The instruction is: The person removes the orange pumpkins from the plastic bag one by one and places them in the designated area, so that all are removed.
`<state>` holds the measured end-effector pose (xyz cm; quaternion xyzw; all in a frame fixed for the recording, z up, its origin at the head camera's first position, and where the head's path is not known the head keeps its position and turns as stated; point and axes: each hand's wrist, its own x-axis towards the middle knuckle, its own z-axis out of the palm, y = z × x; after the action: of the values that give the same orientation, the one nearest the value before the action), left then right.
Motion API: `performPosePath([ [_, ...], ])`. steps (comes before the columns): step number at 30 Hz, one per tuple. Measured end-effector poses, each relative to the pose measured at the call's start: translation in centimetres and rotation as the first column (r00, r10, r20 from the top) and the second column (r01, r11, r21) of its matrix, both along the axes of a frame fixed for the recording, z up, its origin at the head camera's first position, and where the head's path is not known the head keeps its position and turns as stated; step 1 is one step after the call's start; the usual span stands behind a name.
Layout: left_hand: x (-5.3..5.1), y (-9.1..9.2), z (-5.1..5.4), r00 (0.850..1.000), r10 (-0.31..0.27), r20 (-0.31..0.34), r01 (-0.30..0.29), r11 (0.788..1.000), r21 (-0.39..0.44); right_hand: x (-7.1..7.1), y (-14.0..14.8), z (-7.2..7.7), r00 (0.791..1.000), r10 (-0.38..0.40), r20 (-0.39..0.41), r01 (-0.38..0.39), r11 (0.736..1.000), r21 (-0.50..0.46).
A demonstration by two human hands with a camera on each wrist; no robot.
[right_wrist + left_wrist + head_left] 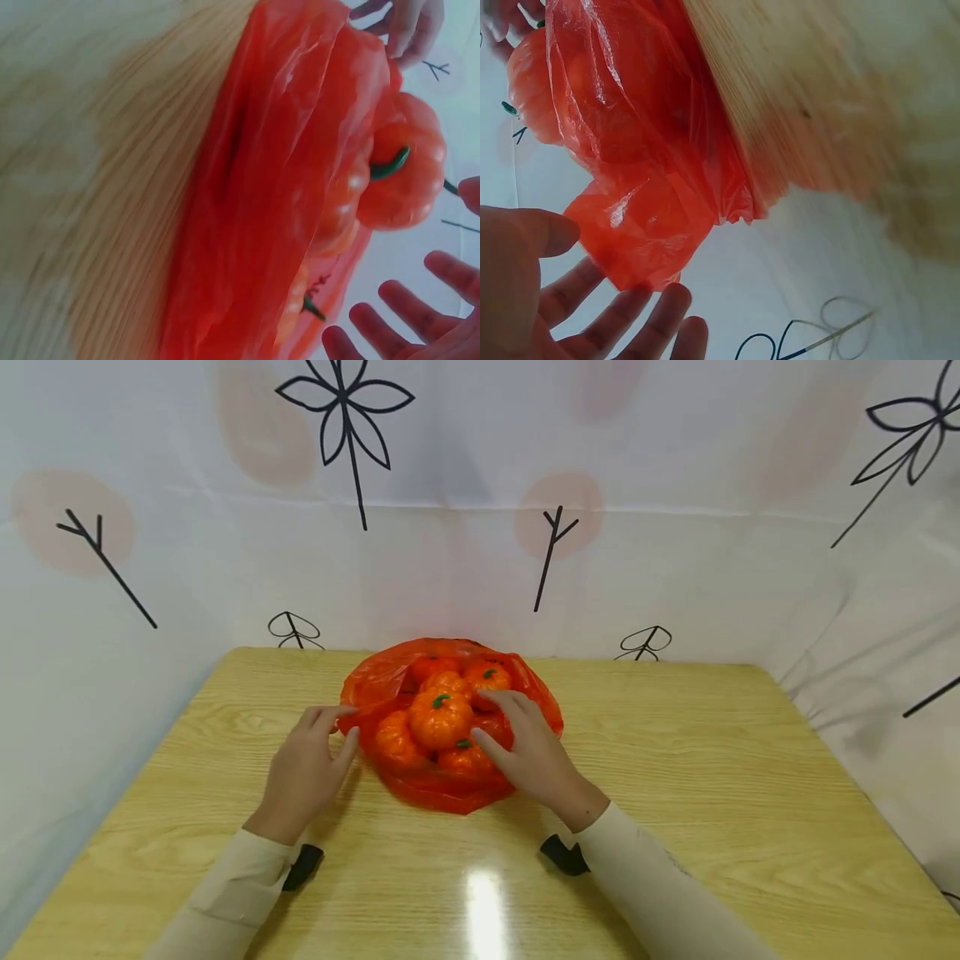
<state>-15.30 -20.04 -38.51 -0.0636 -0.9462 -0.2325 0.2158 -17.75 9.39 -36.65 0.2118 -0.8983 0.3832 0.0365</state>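
An orange-red plastic bag [457,793] lies with its mouth spread wide, holding several small orange pumpkins with green stems. One pumpkin [438,727] sits on top of the pile, above the bag's rim. At the bag's left edge is my left hand [300,772], thumb and fingers spread; in the left wrist view they are around a loose flap of the bag [649,232], and whether they touch it I cannot tell. My right hand [538,760] is over the bag's right side with fingers apart, near the pumpkins. In the right wrist view its fingers [409,307] hold nothing.
The bag rests toward the back of a light wood-grain table [675,793]. Behind and beside the table hangs a white cloth [450,577] printed with black plant drawings and pale pink spots. A bright reflection shines on the table's front part.
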Motion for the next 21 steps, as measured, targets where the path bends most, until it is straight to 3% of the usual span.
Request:
performPosePath([
  [7, 0.1, -0.3, 0.3, 0.995, 0.007, 0.100, -0.006, 1.000, -0.008, -0.5, -1.8, 0.5, 0.996, 0.048, 0.077, -0.044, 0.998, -0.043],
  [17, 0.0, -0.4, -0.1, 0.990, -0.005, 0.144, 0.007, 1.000, -0.013, -0.7, -2.8, 0.3, 0.986, 0.091, 0.142, -0.083, 0.995, -0.058],
  [21, -0.1, -0.4, -0.3, 0.983, -0.007, 0.181, 0.009, 1.000, -0.010, -0.8, -2.6, -0.2, 0.986, 0.107, 0.131, -0.101, 0.993, -0.055],
])
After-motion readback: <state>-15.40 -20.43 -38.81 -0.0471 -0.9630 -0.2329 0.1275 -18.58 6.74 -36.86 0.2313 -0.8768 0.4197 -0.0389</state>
